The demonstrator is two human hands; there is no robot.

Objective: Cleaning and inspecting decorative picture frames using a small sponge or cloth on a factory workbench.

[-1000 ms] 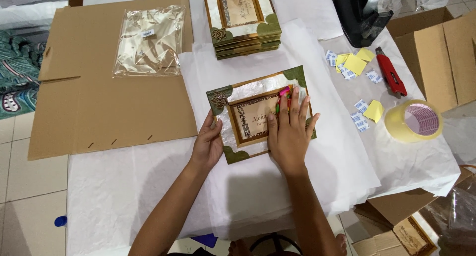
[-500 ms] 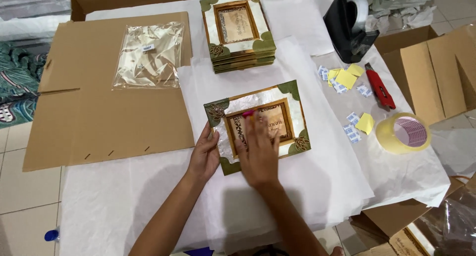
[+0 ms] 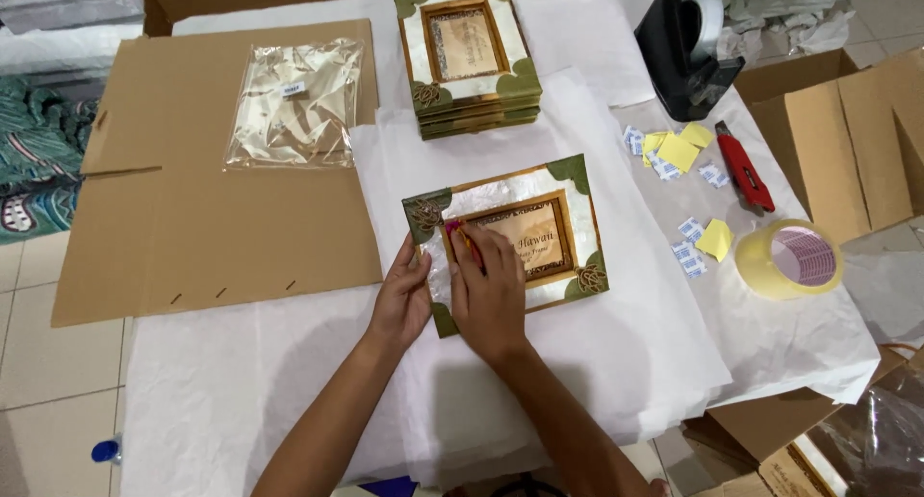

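Landmark: frame (image 3: 525, 229), lying flat and slightly tilted on white paper (image 3: 616, 362) near the table's middle.

Far left of frame: flat cardboard (image 3: 192, 228), its left edge overhanging the table above the tiled floor; a clear bag (image 3: 294, 102) lies on it. Bare cardboard sits between bag and frame.

Just left of frame: left hand (image 3: 402, 300), fingers together and slightly curled, fingertips pressed against the frame's left edge. It grips nothing.

On frame: right hand (image 3: 489, 290), palm down, fingers loosely spread over the frame's lower left part, pressing a pink-and-yellow cloth (image 3: 460, 239) onto the surface.

Behind frame: stack of frames (image 3: 467, 59), apart from it, with a strip of bare paper between.

Below frame: open paper reaching the table's near edge.

Right of frame: paper tabs (image 3: 679, 151), red cutter (image 3: 746, 170), tape roll (image 3: 789, 258) near the paper's right edge. Behind these, a black tape dispenser (image 3: 688, 45). Far right, past the table edge: open boxes (image 3: 857, 136).
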